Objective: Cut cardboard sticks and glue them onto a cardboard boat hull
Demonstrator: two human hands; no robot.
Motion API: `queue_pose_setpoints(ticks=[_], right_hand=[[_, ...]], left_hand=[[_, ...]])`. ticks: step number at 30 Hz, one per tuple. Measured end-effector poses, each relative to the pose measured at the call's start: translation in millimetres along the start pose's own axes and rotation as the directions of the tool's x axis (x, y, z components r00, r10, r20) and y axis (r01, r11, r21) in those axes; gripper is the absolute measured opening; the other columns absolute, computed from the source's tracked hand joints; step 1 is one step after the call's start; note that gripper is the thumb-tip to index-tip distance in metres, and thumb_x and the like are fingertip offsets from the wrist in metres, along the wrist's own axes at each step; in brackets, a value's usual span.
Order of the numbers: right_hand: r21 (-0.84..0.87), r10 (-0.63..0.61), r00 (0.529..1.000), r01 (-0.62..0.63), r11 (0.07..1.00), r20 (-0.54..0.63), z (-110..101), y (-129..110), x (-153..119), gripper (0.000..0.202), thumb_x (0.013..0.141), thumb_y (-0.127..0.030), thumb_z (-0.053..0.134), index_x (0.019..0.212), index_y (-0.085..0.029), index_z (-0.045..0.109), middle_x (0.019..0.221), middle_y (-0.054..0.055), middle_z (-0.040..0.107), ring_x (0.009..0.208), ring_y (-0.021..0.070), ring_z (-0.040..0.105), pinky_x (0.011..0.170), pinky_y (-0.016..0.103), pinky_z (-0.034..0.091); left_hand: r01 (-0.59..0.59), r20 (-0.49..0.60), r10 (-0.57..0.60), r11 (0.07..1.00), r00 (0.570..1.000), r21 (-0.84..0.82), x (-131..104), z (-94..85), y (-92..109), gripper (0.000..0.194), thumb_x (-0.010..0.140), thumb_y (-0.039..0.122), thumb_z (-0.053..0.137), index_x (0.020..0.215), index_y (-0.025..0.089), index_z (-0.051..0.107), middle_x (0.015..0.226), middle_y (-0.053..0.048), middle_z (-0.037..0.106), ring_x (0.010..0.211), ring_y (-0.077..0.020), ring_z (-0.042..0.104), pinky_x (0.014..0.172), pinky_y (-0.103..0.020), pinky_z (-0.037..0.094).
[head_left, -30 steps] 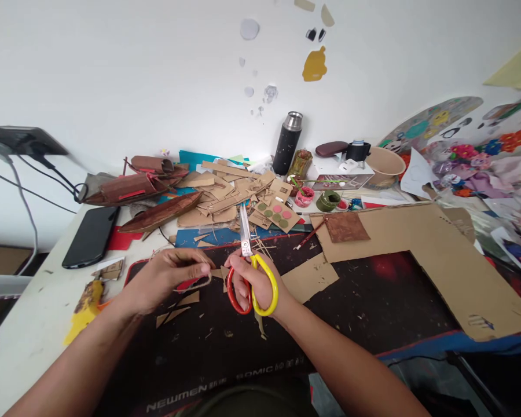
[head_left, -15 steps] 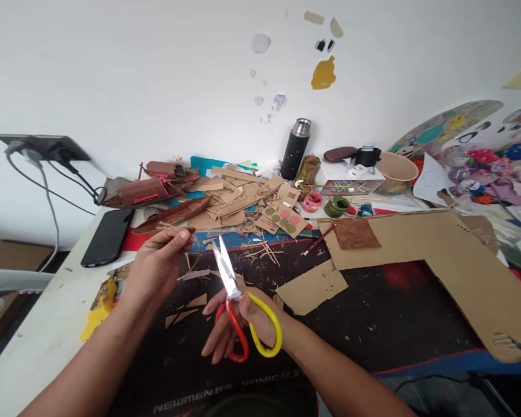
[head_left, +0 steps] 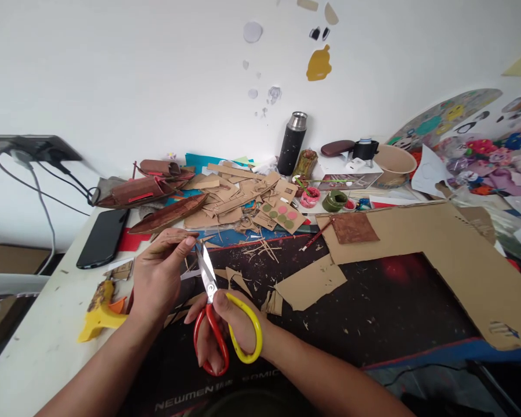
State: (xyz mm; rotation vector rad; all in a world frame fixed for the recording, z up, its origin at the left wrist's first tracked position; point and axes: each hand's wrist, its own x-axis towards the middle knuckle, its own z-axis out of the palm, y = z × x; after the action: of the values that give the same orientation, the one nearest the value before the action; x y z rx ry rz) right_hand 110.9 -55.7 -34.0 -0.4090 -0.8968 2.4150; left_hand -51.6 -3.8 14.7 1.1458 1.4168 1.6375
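Note:
My left hand [head_left: 160, 271] is closed, thumb pressed to its fingertips on a thin brown cardboard strip that is mostly hidden. In my right hand [head_left: 237, 321] are scissors [head_left: 206, 275] with one red and one yellow handle loop. Their blades look nearly closed and point up and away, the tips right at my left fingertips. Whether the blades touch the strip I cannot tell. Below and beside the hands, cardboard offcuts [head_left: 238, 279] lie on the dark mat [head_left: 364, 307]. A larger cardboard piece [head_left: 311, 282] rests to the right of the scissors.
Brown model boats [head_left: 169, 213] and a heap of cardboard scraps [head_left: 230, 194] stand at the back. A phone [head_left: 103, 238] and yellow glue gun [head_left: 101, 318] lie left. Behind are a black flask [head_left: 292, 145] and paint jars [head_left: 335, 200]. A large cardboard sheet [head_left: 469, 272] covers the right.
The scissors in my right hand have moved left and their blades have come together, tips now at my left fingertips. The curled strip that hung from my left hand is barely visible now.

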Motion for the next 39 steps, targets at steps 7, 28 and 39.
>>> queue_pose_setpoints(ticks=[7, 28, 39], right_hand=[[0.04, -0.06, 0.998, 0.06, 0.997, -0.011, 0.0, -1.3, 2.3, 0.079, 0.095, -0.086, 0.057, 0.112, -0.01, 0.069, 0.055, 0.0, 0.066, 0.032, 0.0107, 0.049, 0.035, 0.021, 0.041], [0.052, -0.055, 0.995, 0.059, 0.997, -0.08, 3.7, -5.4, 2.3, 0.068, 0.095, -0.083, 0.063, 0.096, -0.015, 0.065, 0.047, -0.007, 0.056, 0.033, 0.0139, 0.053, 0.036, 0.022, 0.042], [0.011, -0.038, 0.996, 0.039, 0.999, -0.082, 3.7, -5.4, 2.9, 0.067, 0.093, -0.083, 0.065, 0.095, -0.016, 0.065, 0.045, -0.008, 0.054, 0.031, 0.0131, 0.052, 0.035, 0.022, 0.044]], left_hand=[[-0.032, 0.012, 0.031, 0.995, 0.999, 0.095, -5.9, -6.3, -9.5, 0.01, 0.085, 0.038, 0.087, 0.08, 0.031, 0.083, 0.092, -0.003, 0.076, 0.093, -0.025, 0.067, 0.089, -0.04, 0.056], [0.054, 0.018, -0.057, 0.988, 0.998, 0.142, -11.6, -4.2, -6.2, 0.014, 0.082, 0.04, 0.088, 0.077, 0.028, 0.082, 0.089, -0.003, 0.077, 0.089, -0.025, 0.067, 0.081, -0.038, 0.056], [0.041, 0.06, -0.051, 0.989, 0.997, 0.145, -11.8, -9.2, -12.8, 0.011, 0.087, 0.039, 0.085, 0.081, 0.03, 0.083, 0.091, -0.003, 0.077, 0.091, -0.0251, 0.066, 0.09, -0.039, 0.054]])
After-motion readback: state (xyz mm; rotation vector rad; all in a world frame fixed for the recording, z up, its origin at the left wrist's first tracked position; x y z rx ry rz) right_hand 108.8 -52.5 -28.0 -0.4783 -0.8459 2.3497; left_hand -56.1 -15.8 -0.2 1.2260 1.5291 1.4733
